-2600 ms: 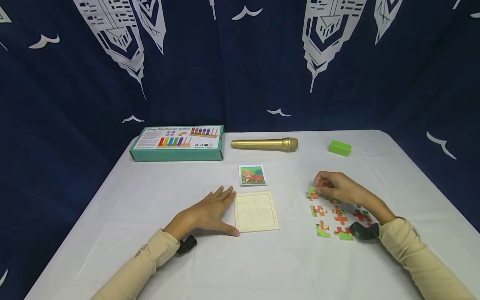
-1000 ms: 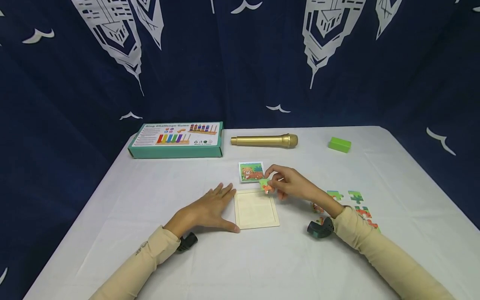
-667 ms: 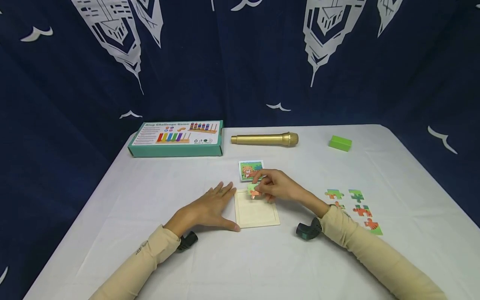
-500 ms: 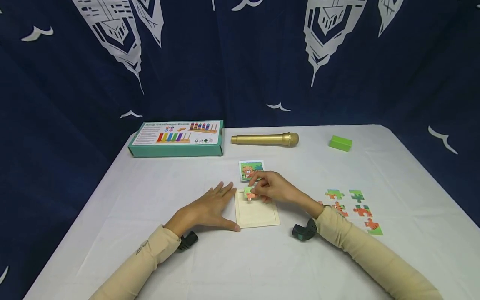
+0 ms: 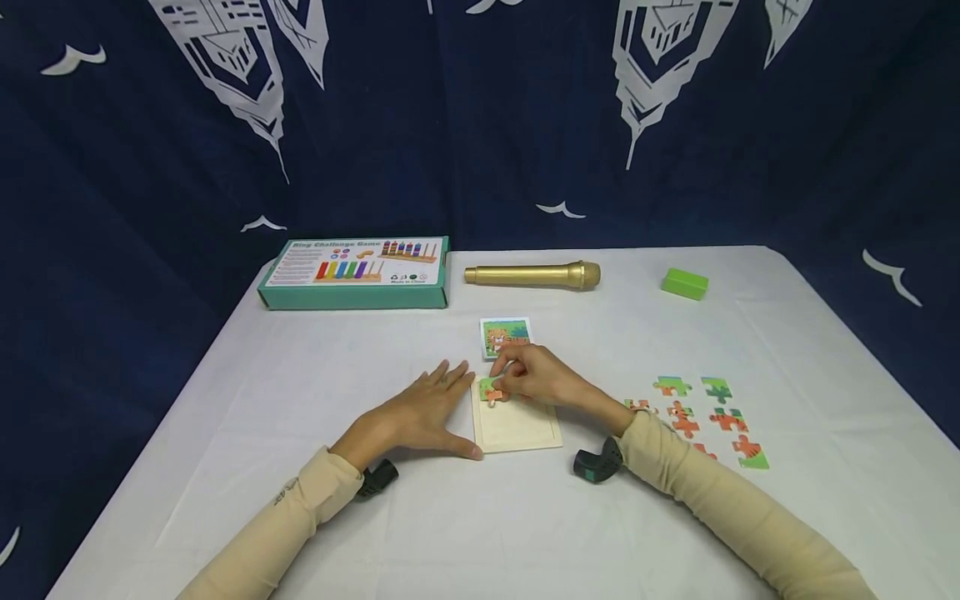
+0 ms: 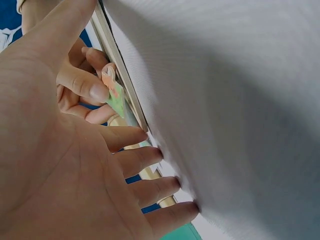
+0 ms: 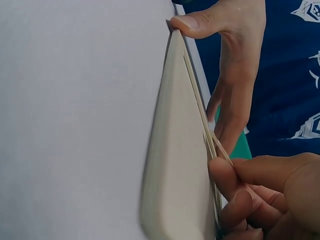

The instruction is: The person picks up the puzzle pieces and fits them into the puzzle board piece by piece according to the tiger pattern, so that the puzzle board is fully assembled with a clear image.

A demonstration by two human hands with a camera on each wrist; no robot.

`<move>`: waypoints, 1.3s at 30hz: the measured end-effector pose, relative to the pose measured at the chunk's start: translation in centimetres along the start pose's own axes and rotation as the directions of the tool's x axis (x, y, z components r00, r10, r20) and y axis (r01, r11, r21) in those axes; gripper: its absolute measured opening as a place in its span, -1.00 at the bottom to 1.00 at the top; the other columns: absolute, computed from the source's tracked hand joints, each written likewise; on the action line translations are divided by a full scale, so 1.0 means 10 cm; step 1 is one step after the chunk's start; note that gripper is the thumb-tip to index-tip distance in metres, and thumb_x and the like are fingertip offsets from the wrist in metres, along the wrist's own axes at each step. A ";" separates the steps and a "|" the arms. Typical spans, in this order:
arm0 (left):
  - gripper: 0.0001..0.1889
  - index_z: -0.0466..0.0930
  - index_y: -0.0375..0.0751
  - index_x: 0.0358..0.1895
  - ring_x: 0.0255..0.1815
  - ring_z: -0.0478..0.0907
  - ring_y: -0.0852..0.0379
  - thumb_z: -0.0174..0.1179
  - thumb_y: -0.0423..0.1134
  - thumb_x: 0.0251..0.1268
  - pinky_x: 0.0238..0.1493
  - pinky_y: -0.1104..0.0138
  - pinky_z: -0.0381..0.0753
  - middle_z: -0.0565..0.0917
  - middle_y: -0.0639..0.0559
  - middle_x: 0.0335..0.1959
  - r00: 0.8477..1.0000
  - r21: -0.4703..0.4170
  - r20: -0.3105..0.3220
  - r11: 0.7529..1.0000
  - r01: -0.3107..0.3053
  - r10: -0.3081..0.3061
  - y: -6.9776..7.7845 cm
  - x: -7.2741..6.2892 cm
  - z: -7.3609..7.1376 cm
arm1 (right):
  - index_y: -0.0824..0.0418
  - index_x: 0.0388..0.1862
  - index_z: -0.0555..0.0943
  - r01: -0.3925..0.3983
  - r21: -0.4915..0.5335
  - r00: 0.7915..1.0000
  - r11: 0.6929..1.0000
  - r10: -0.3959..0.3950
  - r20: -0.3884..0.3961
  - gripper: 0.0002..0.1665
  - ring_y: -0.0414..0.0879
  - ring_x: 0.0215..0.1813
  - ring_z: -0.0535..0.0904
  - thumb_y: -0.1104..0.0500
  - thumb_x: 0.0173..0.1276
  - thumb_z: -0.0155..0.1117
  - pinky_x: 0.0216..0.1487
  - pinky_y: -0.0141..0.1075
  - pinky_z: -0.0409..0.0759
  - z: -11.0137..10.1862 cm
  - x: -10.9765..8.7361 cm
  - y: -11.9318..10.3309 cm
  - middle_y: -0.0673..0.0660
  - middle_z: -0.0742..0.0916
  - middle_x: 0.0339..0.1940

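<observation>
My right hand (image 5: 543, 377) pinches a green and orange jigsaw piece (image 5: 491, 390) between thumb and fingers, at the top left corner of the shallow pale wooden puzzle tray (image 5: 517, 429). In the left wrist view the piece (image 6: 116, 95) looks tilted against the tray's edge. My left hand (image 5: 416, 414) lies spread along the tray's left side, its thumb by the lower corner and its fingertips by the upper one. Behind the tray is a tiger picture card (image 5: 506, 331), partly covered by my right hand. Several loose jigsaw pieces (image 5: 684, 419) lie to the right, some hidden by my sleeve.
Along the back of the white-covered table (image 5: 450, 533) stand a green Ring Challenge Game box (image 5: 352, 275), a gold microphone (image 5: 532, 275) and a bright green block (image 5: 684, 283). A dark blue printed curtain (image 5: 510, 142) hangs behind.
My right hand has picked the jigsaw piece up from the right-hand group and carried it left, then down to the tray's upper left corner. My left hand has stayed beside the tray.
</observation>
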State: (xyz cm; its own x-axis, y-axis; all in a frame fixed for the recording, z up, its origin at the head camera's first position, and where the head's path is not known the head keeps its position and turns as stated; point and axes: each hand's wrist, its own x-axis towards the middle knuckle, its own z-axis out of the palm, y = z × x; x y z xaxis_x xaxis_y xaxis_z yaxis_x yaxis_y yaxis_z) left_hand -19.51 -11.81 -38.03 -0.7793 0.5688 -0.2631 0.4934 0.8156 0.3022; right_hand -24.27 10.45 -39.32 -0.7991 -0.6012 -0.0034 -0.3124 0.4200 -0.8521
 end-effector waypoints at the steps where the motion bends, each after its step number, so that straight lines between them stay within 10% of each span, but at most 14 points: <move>1: 0.21 -0.07 -0.24 0.53 0.55 -0.27 -0.18 0.25 0.45 -0.07 0.48 -0.06 -0.12 -0.11 -0.13 0.56 1.000 -0.001 0.002 1.000 0.002 -0.002 0.00 0.00 0.00 | 0.33 -0.19 0.61 0.005 -0.013 1.000 1.000 -0.005 -0.005 -0.82 -0.24 -0.63 0.46 0.41 0.24 0.15 -0.59 -0.50 0.29 0.00 0.00 0.00 0.11 0.72 -0.59; 7: 0.21 -0.06 -0.22 0.53 0.55 -0.26 -0.18 0.25 0.45 -0.09 0.48 -0.06 -0.13 -0.11 -0.11 0.56 1.000 -0.003 -0.004 1.000 -0.002 0.002 0.01 -0.01 -0.01 | 0.32 -0.23 0.63 0.023 -0.081 0.999 0.996 -0.026 -0.035 -0.89 -0.20 -0.50 0.62 0.39 0.27 0.23 -0.38 -0.53 0.39 0.03 0.03 -0.02 0.05 0.71 -0.62; 39: 0.19 -0.03 -0.23 0.52 0.55 -0.25 -0.18 0.25 0.44 -0.07 0.48 -0.06 -0.10 -0.10 -0.11 0.56 1.000 0.009 -0.005 1.000 0.005 -0.005 0.01 -0.01 0.00 | 0.21 -0.31 0.57 0.092 -0.199 0.995 0.976 -0.098 -0.019 -0.84 -0.27 -0.62 0.38 0.42 0.25 0.12 -0.57 -0.49 0.25 0.08 0.06 0.00 0.02 0.63 -0.66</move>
State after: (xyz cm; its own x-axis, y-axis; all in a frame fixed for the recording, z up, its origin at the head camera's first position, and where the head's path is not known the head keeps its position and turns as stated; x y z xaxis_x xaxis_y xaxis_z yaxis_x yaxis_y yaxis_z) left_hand -19.39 -11.74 -37.96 -0.7835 0.5644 -0.2599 0.4932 0.8193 0.2922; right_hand -24.31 9.52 -39.71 -0.7743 -0.6263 0.0902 -0.4809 0.4898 -0.7272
